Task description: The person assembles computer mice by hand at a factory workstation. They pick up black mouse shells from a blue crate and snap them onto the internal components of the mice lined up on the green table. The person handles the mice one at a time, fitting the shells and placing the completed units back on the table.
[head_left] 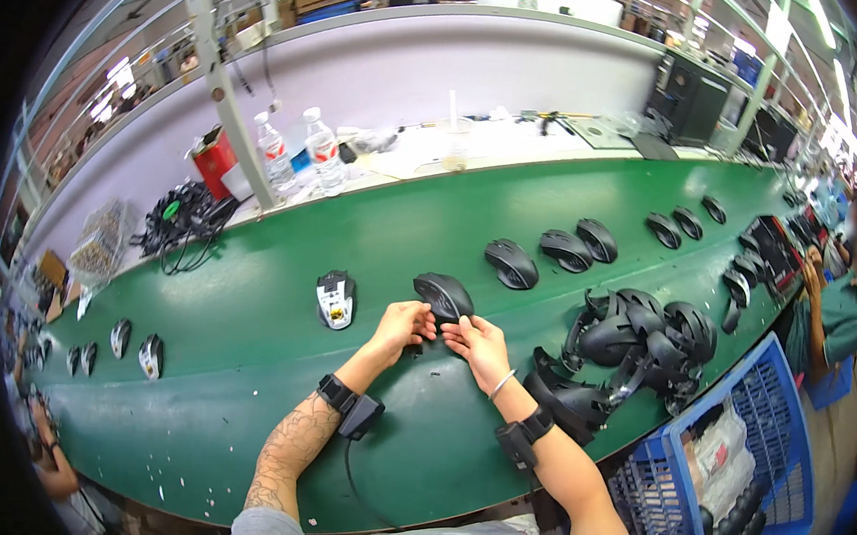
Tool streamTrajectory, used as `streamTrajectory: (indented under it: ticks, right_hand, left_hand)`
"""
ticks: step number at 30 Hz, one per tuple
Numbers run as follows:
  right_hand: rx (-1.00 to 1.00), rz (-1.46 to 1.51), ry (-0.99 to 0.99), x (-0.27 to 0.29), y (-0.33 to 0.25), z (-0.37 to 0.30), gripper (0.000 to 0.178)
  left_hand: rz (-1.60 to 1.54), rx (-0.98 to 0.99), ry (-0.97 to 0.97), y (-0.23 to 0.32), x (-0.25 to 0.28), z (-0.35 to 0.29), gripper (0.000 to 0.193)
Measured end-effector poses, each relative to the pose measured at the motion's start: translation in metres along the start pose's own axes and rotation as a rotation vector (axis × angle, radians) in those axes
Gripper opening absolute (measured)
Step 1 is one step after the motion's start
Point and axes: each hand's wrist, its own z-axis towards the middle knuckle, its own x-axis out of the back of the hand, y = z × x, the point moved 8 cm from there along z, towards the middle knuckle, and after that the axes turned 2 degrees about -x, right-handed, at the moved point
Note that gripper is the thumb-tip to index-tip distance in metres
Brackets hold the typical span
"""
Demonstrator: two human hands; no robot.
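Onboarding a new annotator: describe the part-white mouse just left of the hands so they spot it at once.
On the green bench, find the left hand and right hand at a black mouse. Left of it, lying apart, is the part-white mouse. A white surface with a yellow patch near its lower end sets it apart from that black neighbour.

My desk [241, 384] is bright and evenly lit; overhead tubes [820, 22] glow at upper right, where the strongest patches burn out to white. A pale sheen lies on the green surface, with faint, soft shadows under the mice [512, 263]. I see my hands [480, 349] fairly clearly. Toward the rim, the shelf [417, 11] bows, the person [847, 322] at far right looks soft, and black fills the corners.
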Motion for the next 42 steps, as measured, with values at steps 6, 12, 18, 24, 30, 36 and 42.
streamTrajectory:
  ticks: [6,12,18,24,30,36,42]
  right_hand:
    - [0.55,-1.03,0.283,0.014,-0.048,-0.001,0.025]
    - [0.639,-0.946,0.325,-0.007,-0.061,-0.026,0.027]
    - [0.786,-1.009,0.375,0.015,-0.035,-0.003,0.02]
    - [0.784,-0.912,0.203,-0.004,-0.032,-0.006,0.026]
    - [0.815,-0.809,0.178,0.002,-0.027,0.001,0.032]
    - [0.668,-0.891,0.037,-0.01,-0.028,-0.001,0.019]
    - [0.668,-0.882,0.162,-0.015,-0.044,-0.01,0.018]
  left_hand:
    - [0.593,-0.09,-0.041,0.014,-0.006,0.037,0.027]
    - [1.135,-0.524,0.369,0.075,-0.036,0.014,0.022]
    - [0.866,-1.15,-0.302,0.118,-0.177,-0.068,0.013]
    - [1.127,-1.221,-0.639,0.087,-0.235,-0.071,0.019]
    - [1.248,-1.252,-0.832,0.055,-0.26,-0.058,0.013]
    - [0.928,-1.025,-0.778,0.079,-0.247,-0.048,0.004]
    - [0.225,-0.248,-0.585,0.095,-0.185,-0.005,0.012]
